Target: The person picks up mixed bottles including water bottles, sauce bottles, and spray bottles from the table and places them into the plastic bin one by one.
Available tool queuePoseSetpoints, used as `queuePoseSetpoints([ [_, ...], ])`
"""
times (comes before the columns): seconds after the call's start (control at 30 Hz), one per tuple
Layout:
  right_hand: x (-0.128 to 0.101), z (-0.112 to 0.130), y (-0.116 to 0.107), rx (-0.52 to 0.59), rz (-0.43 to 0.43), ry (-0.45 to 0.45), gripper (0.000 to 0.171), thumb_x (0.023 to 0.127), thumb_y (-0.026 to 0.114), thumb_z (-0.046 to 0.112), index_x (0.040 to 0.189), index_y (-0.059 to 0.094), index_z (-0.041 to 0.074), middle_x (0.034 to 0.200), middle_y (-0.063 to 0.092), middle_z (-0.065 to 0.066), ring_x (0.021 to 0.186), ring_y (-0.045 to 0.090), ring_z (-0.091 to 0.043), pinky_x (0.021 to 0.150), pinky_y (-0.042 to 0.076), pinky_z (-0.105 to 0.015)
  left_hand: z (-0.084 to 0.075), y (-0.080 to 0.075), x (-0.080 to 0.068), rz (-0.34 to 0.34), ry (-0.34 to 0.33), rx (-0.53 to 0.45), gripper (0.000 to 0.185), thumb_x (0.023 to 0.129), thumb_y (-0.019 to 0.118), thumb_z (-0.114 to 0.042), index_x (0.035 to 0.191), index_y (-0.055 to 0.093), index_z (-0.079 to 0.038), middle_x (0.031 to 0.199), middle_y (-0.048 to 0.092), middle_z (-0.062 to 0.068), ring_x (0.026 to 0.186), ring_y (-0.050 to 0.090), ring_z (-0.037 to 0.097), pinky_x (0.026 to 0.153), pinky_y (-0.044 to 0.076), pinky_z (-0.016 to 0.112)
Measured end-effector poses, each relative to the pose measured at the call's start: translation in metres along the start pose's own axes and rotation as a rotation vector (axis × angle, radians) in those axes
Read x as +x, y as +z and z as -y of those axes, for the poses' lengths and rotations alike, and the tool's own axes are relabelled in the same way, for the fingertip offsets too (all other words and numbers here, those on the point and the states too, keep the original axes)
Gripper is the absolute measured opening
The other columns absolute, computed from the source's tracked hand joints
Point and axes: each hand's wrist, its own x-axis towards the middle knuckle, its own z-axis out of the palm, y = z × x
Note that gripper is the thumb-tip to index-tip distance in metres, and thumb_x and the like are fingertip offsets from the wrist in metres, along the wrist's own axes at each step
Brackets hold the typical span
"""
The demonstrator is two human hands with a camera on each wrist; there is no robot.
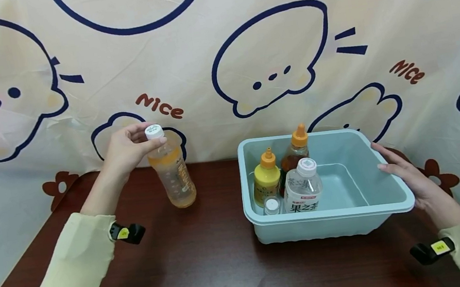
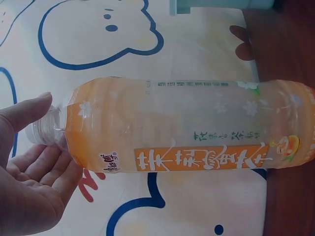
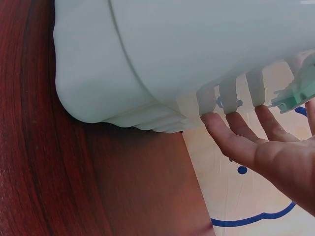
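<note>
My left hand [image 1: 126, 148] pinches a clear plastic drink bottle [image 1: 175, 180] by its neck, just under the white cap [image 1: 154, 131]. The bottle leans slightly, its base low over the dark table at the left. In the left wrist view its orange label [image 2: 197, 157] shows, with thumb and fingers at the neck. My right hand [image 1: 411, 177] holds the right side of a light blue plastic bin [image 1: 334, 224], thumb over the rim. Below that rim, the right wrist view shows fingertips [image 3: 211, 120] against the bin's outer wall.
Inside the bin's left half stand a yellow squeeze bottle [image 1: 266, 182], a dark bottle with an orange tip [image 1: 299, 138], a clear bottle with a white cap [image 1: 302, 189] and a small white-capped one [image 1: 271, 205]. A patterned cloth [image 1: 184, 71] hangs behind the brown table [image 1: 211, 263].
</note>
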Motion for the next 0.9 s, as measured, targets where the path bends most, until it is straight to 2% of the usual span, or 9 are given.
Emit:
queuePoseSetpoints([
  [0.17,0.000,0.000,0.000,-0.006,-0.003,0.004,0.051,0.098,0.037,0.014,0.142,0.025,0.037,0.120,0.042,0.016,0.098,0.057,-0.007,0.072,0.053,-0.040,-0.007,0.001,0.001,-0.015,0.030,0.009,0.064,0.078,0.070,-0.037,0.128,0.049,-0.004,0.121,0.052,0.013,0.107,0.049,0.022,0.088,0.043,0.036],
  [0.3,0.001,0.000,0.000,-0.021,-0.013,0.011,0.052,0.098,0.038,0.014,0.142,0.023,0.037,0.121,0.039,0.016,0.098,0.056,-0.005,0.073,0.054,-0.039,-0.012,0.003,0.002,-0.026,0.080,-0.006,0.057,0.078,0.071,-0.033,0.123,0.053,-0.004,0.111,0.058,0.008,0.097,0.053,0.015,0.076,0.045,0.027],
  [0.4,0.001,0.000,0.000,-0.027,-0.016,0.012,0.053,0.098,0.038,0.015,0.143,0.022,0.037,0.121,0.038,0.016,0.098,0.056,-0.005,0.072,0.054,-0.039,-0.017,0.004,0.004,-0.029,0.105,-0.027,0.052,0.078,0.072,-0.030,0.121,0.055,-0.005,0.106,0.060,0.004,0.092,0.055,0.011,0.073,0.045,0.022],
  [0.5,0.001,0.000,0.000,-0.023,-0.012,0.012,0.053,0.098,0.038,0.014,0.143,0.022,0.037,0.121,0.038,0.016,0.098,0.056,-0.005,0.073,0.054,-0.039,-0.023,0.006,0.005,-0.031,0.103,-0.034,0.053,0.077,0.073,-0.030,0.121,0.056,-0.006,0.107,0.060,0.004,0.094,0.055,0.010,0.075,0.045,0.021],
  [0.73,0.001,0.000,0.000,0.002,0.009,0.000,0.054,0.098,0.037,0.014,0.144,0.020,0.034,0.122,0.042,0.016,0.098,0.058,-0.008,0.072,0.053,-0.040,-0.044,0.008,0.008,-0.040,0.113,-0.035,0.055,0.074,0.074,-0.033,0.121,0.057,-0.010,0.113,0.061,0.007,0.101,0.055,0.013,0.082,0.044,0.028],
  [0.9,0.000,0.000,0.000,0.022,0.013,0.003,0.053,0.098,0.037,0.013,0.143,0.023,0.036,0.121,0.044,0.016,0.098,0.058,-0.008,0.072,0.053,-0.041,-0.055,0.010,0.008,-0.032,0.137,-0.065,0.053,0.076,0.073,-0.030,0.122,0.057,-0.008,0.112,0.061,0.007,0.100,0.055,0.013,0.080,0.045,0.027],
])
